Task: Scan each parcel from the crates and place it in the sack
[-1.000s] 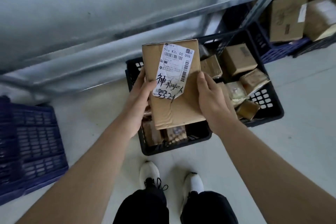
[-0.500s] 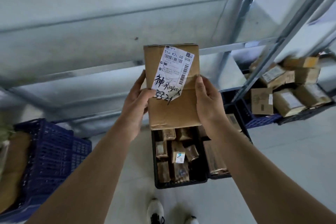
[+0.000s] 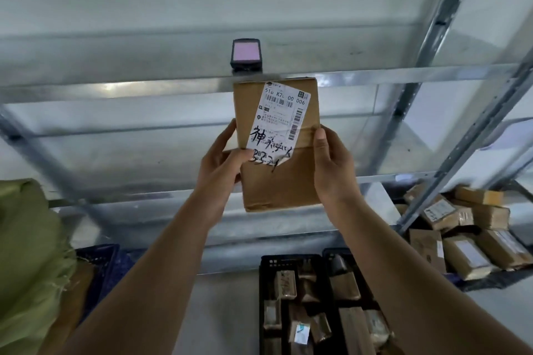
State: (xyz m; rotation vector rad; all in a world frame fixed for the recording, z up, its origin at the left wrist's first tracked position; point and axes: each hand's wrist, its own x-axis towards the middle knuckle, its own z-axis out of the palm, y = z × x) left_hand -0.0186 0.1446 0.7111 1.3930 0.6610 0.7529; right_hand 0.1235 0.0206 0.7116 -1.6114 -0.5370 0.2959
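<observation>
Racking (image 3: 432, 37) fills most of the view, steel shelves stacked up and back. Green sack (image 3: 26, 253) sits far left and low, mouth out of view. Black crate (image 3: 264, 282) on the floor under the arms, full of small packets. Blue crate (image 3: 106, 259) just beside the sack. Heap of boxes (image 3: 461, 239) low right, under the rack.

Parcel (image 3: 277, 176): brown carton, held up in front of the middle shelf beam (image 3: 115, 86), well clear of the crates. Long axis upright, slightly tipped. Left hand (image 3: 222, 164) grips the left edge, thumb across the front onto the label's lower corner, fingers curled behind. Right hand (image 3: 331, 170) grips the right edge, thumb on the front, fingers behind. Neither hand is free.

Scanner (image 3: 246, 55): small dark unit on the shelf beam, pinkish window toward the camera. It sits directly above the carton's top edge. Depth gap can't be judged. Label (image 3: 278, 121): white, barcodes near its top and down its right side, lower corner peeling, facing the person.

Read: this is the scan step. The barcode end is the end nearest the scanner, so the next move is probably a tilt of the label face toward the window. Sack lies left, so the left hand is nearer for the drop.
</observation>
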